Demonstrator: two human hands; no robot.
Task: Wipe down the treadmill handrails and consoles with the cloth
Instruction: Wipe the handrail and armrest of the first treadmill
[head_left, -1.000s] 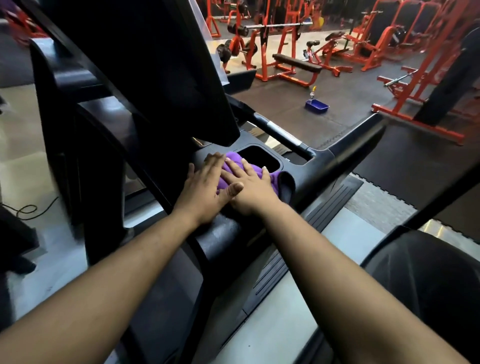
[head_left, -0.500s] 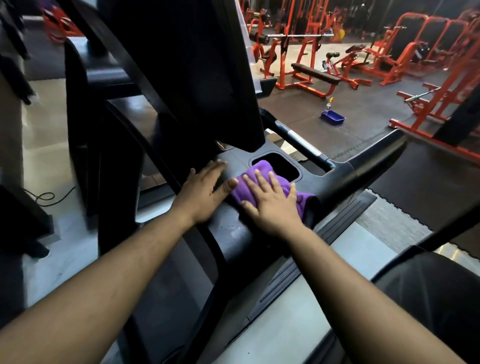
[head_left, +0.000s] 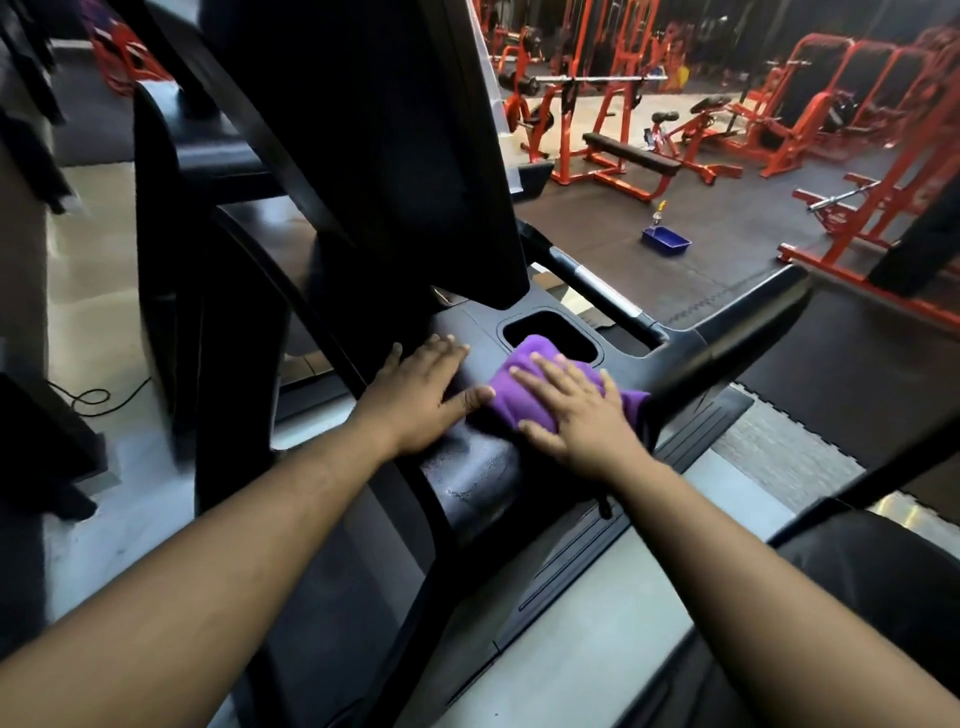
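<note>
My right hand (head_left: 576, 415): fingers flat, pressing the purple folded cloth (head_left: 524, 392) on the black plastic treadmill console (head_left: 478, 467).
My left hand (head_left: 421, 395): fingers flat on console, holding nothing.

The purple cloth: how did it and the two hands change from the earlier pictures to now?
The right hand slid the purple cloth to the right along the console, away from the left hand, toward the cup recess. Both hands stayed flat, the left resting on the console; nothing was gripped or released.
</note>
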